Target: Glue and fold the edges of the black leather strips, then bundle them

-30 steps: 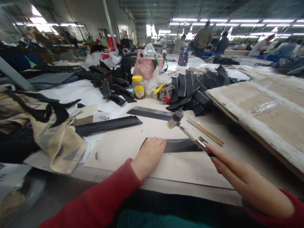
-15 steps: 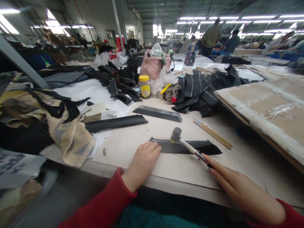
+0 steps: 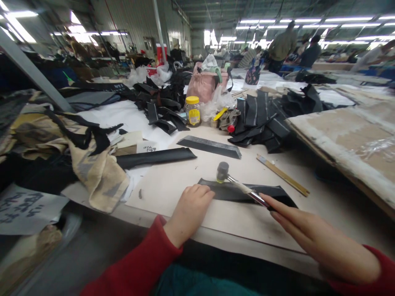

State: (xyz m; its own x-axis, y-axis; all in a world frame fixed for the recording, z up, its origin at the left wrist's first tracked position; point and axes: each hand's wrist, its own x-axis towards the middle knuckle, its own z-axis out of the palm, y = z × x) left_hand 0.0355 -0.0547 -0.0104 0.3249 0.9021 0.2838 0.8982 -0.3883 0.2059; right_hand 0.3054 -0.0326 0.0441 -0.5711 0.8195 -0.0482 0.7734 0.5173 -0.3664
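A black fabric or leather strip lies across the pale board in front of me. My left hand bears down on the strip's left end, fingers bent and held together, with the tips partly hidden. In my right hand is the handle of a mallet, closed between thumb and fingers. Its dark round head, yellowish on the underside, is over the strip's left part; whether it touches I cannot tell. Beyond lie a grey-edged black strip and a folded black strip.
To the right are a wooden ruler-like stick and a raised thick panel. Piled black pieces, a yellow-lidded jar and a pink bag stand behind. Patterned cloth is at left. Several people are in the background.
The mallet head has moved left along the strip, closer to my left hand. My left hand keeps its place on the strip. The whole view has shifted slightly.
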